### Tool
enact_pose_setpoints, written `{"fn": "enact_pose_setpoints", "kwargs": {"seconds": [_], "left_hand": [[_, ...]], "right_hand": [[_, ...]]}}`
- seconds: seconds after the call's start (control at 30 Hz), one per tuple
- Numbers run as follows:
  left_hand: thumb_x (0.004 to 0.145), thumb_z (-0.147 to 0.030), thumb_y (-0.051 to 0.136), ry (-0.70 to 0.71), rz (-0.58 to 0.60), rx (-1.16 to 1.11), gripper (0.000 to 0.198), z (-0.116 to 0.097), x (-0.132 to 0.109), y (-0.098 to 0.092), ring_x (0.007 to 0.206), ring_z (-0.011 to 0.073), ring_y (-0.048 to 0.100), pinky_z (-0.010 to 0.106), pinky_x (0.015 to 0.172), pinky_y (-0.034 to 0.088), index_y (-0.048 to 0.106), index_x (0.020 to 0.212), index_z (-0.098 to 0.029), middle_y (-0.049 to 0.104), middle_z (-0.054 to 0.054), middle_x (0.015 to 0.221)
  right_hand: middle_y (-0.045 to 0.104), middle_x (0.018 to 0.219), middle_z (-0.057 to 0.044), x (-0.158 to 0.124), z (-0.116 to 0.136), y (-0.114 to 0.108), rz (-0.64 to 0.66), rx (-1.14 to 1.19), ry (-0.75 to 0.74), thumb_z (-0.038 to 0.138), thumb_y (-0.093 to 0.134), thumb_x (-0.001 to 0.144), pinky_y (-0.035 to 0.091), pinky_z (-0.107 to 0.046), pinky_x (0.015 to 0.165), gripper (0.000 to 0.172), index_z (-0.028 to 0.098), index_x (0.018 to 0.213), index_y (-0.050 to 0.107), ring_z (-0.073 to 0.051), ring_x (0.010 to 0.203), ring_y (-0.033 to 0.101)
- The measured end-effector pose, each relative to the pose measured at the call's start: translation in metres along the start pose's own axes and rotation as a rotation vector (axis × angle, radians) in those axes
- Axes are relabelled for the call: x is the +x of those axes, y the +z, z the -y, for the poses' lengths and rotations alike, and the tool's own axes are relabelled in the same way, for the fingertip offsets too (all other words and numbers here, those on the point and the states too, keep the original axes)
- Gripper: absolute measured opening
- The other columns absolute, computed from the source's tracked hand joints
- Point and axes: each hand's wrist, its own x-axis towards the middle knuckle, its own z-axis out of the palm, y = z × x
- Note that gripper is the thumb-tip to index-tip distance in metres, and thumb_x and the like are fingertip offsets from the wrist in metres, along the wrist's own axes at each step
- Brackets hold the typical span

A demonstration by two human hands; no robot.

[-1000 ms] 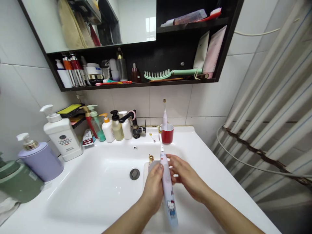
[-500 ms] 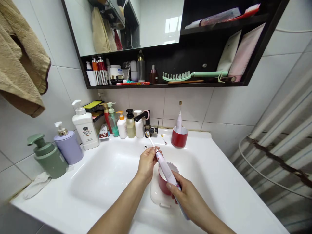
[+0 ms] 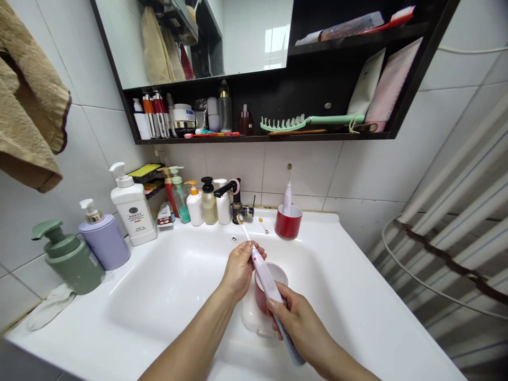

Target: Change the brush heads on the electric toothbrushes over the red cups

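Both my hands are on a pale pink electric toothbrush [image 3: 265, 275], which slants over the sink with its bristles up towards the tap. My left hand [image 3: 239, 269] pinches the neck, where the white brush head meets the handle. Lower down, my right hand [image 3: 296, 320] wraps its fingers round the handle. Beneath the toothbrush a red cup [image 3: 261, 299] with a white inside stands on a whitish tray or box [image 3: 250, 317] in the basin; hands and brush partly hide both. A loose brush head [image 3: 263, 226] lies on the back rim.
A second red cup [image 3: 288, 225] on the rim holds another electric toothbrush [image 3: 287, 198]. The black tap [image 3: 235, 198] stands beside several pump bottles [image 3: 209, 203]. A dark shelf cabinet [image 3: 309, 87] hangs above the white sink [image 3: 159, 296]. Ribbed panels [image 3: 448, 248] are on the right.
The view has shifted a little to the right. Both hands keep their hold on the toothbrush; its handle looks slightly turned, and its button shows less plainly.
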Motion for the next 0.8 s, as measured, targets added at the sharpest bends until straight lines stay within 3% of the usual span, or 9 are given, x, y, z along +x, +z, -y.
{"fn": "enact_pose_setpoints", "kwargs": {"seconds": [0.23,0.4,0.6,0.8], "left_hand": [[0.064,-0.029,0.048,-0.022,0.045,-0.009,0.016,-0.0007,-0.0033,0.0026,0.054,0.009,0.05,0.025,0.063,0.037,0.046,0.063,-0.013,0.051,0.0,0.054],[0.064,-0.029,0.048,-0.008,-0.015,0.011,0.017,0.0002,-0.004,0.0034,0.056,0.0103,0.052,0.026,0.065,0.038,0.048,0.067,-0.012,0.053,0.001,0.057],[0.061,-0.031,0.05,0.015,-0.045,0.086,0.021,-0.0001,-0.0025,0.0001,0.058,0.0109,0.053,0.025,0.064,0.038,0.05,0.07,-0.011,0.055,0.002,0.06],[0.061,-0.031,0.05,0.001,-0.022,0.1,0.019,0.0018,-0.0013,-0.0009,0.056,0.0105,0.053,0.025,0.062,0.038,0.048,0.063,-0.012,0.054,0.001,0.056]], "right_hand": [[0.037,0.056,0.004,0.0001,-0.0042,0.0006,0.023,0.02,0.007,0.035,0.037,0.069,0.032,-0.019,0.04,0.023,0.017,0.082,0.045,-0.006,0.042,0.037],[0.038,0.053,0.004,0.0037,-0.0044,-0.0028,-0.069,-0.137,-0.064,0.032,0.039,0.069,0.032,-0.019,0.041,0.028,0.018,0.093,0.043,-0.007,0.044,0.037],[0.042,0.056,0.004,0.0037,-0.0011,-0.0064,-0.127,-0.254,-0.102,0.028,0.039,0.069,0.032,-0.019,0.045,0.025,0.02,0.091,0.047,-0.008,0.048,0.038],[0.037,0.054,0.004,0.0024,-0.0063,-0.0043,-0.034,-0.111,-0.021,0.029,0.038,0.069,0.032,-0.019,0.04,0.03,0.018,0.096,0.043,-0.007,0.044,0.037]]}}
